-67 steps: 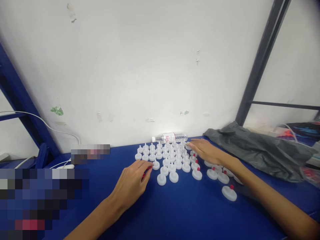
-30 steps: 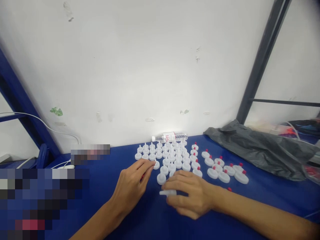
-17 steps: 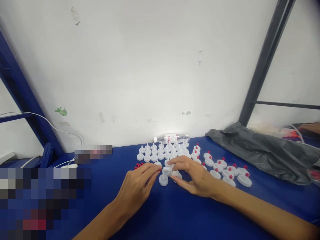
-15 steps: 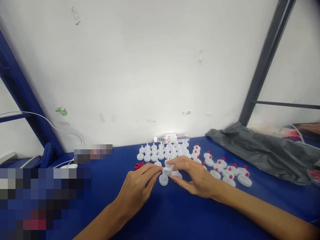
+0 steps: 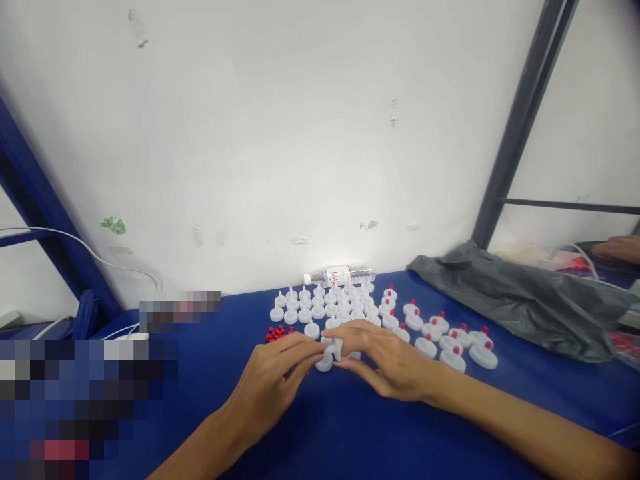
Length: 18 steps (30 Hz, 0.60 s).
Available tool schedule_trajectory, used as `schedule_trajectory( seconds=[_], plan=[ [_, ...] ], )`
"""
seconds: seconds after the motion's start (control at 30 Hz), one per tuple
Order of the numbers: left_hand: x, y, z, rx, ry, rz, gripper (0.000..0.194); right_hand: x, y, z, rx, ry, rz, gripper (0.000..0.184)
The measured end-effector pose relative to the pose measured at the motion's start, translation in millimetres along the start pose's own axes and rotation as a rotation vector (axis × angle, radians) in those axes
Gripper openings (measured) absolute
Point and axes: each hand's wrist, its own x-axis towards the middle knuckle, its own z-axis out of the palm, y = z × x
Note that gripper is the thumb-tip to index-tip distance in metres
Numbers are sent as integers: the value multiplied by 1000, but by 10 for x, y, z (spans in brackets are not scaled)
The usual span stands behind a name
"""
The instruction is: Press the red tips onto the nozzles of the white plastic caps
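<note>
My right hand (image 5: pixel 387 357) grips a white nozzle cap (image 5: pixel 338 348) between thumb and fingers, its spout turned to the left. At the spout's end, the thumb and fingers of my left hand (image 5: pixel 283 373) are pinched together. Whatever small thing sits between those fingertips is hidden. A white cap (image 5: pixel 324 363) lies on the table just below the held one, and another white nozzle cap (image 5: pixel 311 330) stands behind my left fingertips. Beyond my left hand is a small pile of red tip caps (image 5: pixel 278 333).
Several upright white nozzle caps (image 5: pixel 305 315) stand in rows at the back. To the right are several with red tips (image 5: pixel 453 360). A clear bottle (image 5: pixel 340 275) lies against the wall. Grey plastic sheeting (image 5: pixel 525 300) covers the blue table's (image 5: pixel 320 433) right side.
The held nozzle cap has tilted so that its spout points at my left fingertips. Both hands stay close together. The whole view has shifted slightly.
</note>
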Motion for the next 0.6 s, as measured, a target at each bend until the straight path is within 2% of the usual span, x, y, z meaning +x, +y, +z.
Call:
schedule_trajectory(
  seconds=[0.17,0.37,0.6],
  plan=[
    [9,-8,3,-112,-59,-252,14,9,-33,5,-74,2,-102,16],
    [-62,4,36,123,-162,-113,28,-26,-75,65,-159,33,-138,21],
    [-69,178,54,-38,-132,-220,33,-42,-100,86,-138,34,-192,29]
  ],
)
